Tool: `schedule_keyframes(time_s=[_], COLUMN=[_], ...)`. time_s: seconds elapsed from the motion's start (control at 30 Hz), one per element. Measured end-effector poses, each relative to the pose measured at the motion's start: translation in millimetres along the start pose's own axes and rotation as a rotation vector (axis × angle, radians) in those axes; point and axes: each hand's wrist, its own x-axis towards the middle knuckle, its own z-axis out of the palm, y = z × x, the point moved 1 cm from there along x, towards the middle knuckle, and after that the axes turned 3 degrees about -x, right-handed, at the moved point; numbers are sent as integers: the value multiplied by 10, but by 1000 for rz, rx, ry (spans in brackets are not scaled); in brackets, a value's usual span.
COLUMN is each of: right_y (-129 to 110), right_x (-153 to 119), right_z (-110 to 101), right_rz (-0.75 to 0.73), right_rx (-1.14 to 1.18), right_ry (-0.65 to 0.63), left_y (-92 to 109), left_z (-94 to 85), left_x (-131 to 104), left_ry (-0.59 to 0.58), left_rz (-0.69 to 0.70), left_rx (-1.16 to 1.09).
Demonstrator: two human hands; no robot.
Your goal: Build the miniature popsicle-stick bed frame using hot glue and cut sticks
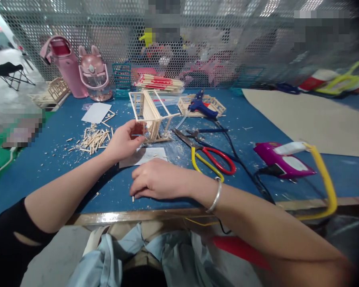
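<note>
A small frame of thin wooden sticks (151, 113) stands on the blue table. My left hand (128, 137) is at its left side, fingers curled round its lower left part. Closer to the table's front edge, my right hand (152, 179) rests with its fingers bent down, a short stick piece (133, 199) at its fingertips. White paper (158, 152) lies partly under and between the two hands. To the left is a pile of short cut sticks (95, 139). Scissors with red and yellow handles (218, 159) lie right of the frame, beside blue-handled pliers (209, 130).
A blue glue gun (202, 105) rests on another stick structure (182, 105), its cable running right. Farther right are a purple device (283, 161) and brown board (311, 119). Pink bottle (70, 71), clear bottle (97, 79) and stick bundles (161, 83) stand or lie at the back.
</note>
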Motion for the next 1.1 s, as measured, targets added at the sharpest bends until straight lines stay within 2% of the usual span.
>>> schedule_keyframes(time_s=[0.13,0.27,0.53,0.6,0.67,0.7,0.8,0.87,0.93,1.1], right_y=[-42,-80,-73,-18,71,122,274,353,402,443], right_x=[-19,-38,-5,-34,-89,-123,-228,-278,-305,-317], right_z=[-10,-24,-12,-80,-177,-228,-355,-401,-419,-408], right_rz=[-35,-67,-3,84,182,213,256,295,351,412], right_rx=[-95,-81,-1,127,271,347,582,691,751,835], right_ry=[24,-8,13,78,218,311,590,702,760,804], left_y=[84,103,70,58,69,85,147,171,166,111], left_z=[-147,-233,-159,-136,-123,-119,-104,-93,-78,-36], left_x=[-7,-4,-95,-84,-32,6,122,164,162,62], left_ry=[82,154,107,124,141,112,-105,-210,-215,-121], left_rz=[-15,-41,-50,-50,-58,-73,-128,-150,-162,-117], left_rx=[32,29,180,156,149,168,266,307,335,351])
